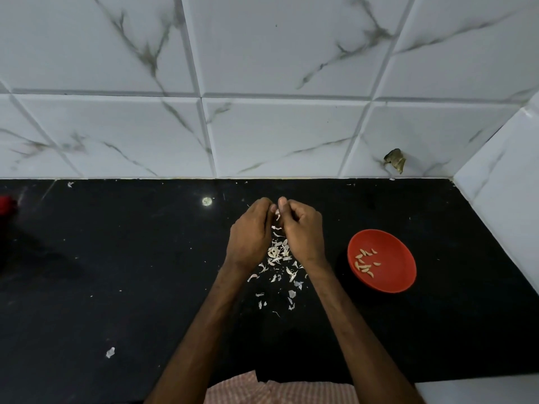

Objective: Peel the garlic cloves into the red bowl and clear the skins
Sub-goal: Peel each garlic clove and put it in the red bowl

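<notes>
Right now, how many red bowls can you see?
1. The red bowl sits on the black counter, to the right of the right hand. A red thing at the left edge is too cropped to tell.

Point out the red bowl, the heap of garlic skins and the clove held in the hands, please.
red bowl (395, 275): head view, bare part of its inner floor.
garlic skins (278, 253): head view, middle of the heap on the black counter.
garlic clove (277, 213): head view, the pale bit that shows.
</notes>
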